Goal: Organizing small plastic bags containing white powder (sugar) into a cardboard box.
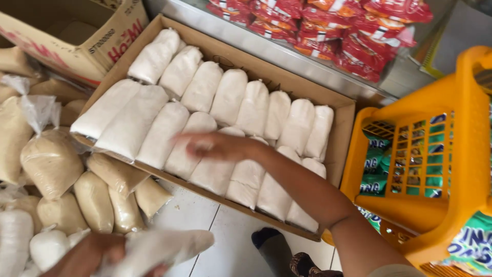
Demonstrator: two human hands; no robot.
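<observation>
My right hand (215, 146) reaches left over a flat cardboard box (344, 128), fingers apart and blurred, just above the front row of white bags (169, 131) packed in two rows inside it. It holds nothing. At the bottom left my left hand (89, 256) grips a white bag (164, 249) that lies tilted and blurred above the tiled floor, close to the pile of tan bags (95, 200).
Tan and white knotted plastic bags are heaped on the left. An open cardboard carton (77, 31) stands at the top left. An orange plastic crate (451, 154) with green packets is on the right. Red packets (328, 25) fill a shelf behind. A foot (266, 241) shows on the white tiles.
</observation>
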